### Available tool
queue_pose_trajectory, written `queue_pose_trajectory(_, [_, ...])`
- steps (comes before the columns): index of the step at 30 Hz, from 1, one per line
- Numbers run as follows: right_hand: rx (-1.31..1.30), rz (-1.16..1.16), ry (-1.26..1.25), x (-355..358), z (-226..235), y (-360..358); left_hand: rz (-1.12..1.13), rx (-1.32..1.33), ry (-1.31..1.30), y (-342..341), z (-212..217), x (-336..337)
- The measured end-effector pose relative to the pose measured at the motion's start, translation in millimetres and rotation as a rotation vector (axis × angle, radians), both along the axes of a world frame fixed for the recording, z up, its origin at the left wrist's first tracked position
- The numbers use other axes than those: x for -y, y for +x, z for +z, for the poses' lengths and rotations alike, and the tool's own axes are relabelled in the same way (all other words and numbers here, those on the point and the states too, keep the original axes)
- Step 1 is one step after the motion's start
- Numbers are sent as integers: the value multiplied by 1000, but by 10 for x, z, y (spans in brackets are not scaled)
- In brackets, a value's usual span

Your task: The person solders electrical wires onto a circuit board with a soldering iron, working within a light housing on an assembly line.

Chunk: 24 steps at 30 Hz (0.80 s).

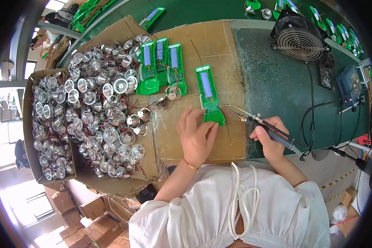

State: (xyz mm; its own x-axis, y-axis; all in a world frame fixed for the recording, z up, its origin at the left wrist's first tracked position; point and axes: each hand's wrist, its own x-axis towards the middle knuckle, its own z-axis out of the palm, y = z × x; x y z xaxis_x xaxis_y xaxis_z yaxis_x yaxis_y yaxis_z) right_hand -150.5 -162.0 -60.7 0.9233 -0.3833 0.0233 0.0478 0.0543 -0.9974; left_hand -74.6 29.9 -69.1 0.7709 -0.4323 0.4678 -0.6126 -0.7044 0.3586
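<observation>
Head view: cardboard (219,45) covers part of your green bench (273,95), between lamp cups (120,86) and a fan (300,43); cartons (101,227) are piled nearby. Your right hand (270,139) grips a soldering iron (282,141); your left hand (197,136), half-curled, is at a green case (213,93) on the cardboard, hold unclear.

Left hand (195,135) arched, right hand (271,138) curled
</observation>
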Motion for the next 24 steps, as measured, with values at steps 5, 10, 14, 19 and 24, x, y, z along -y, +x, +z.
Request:
queue_pose_trajectory(5, [-13,77,-24,-44,-11,25,138,-426,-312,96,98,30])
queue_pose_trajectory(10, [-40,68,-22,-78,-66,83,189,-520,-296,145,108,41])
queue_pose_trajectory(14, [-40,66,14,-102,-73,100,194,-516,-295,163,70,34])
queue_pose_trajectory(19, [-55,71,7,-88,-69,74,201,-568,-331,170,72,38])
queue_pose_trajectory(24, [13,-8,22,-13,-28,42,180,-559,-321,188,68,32])
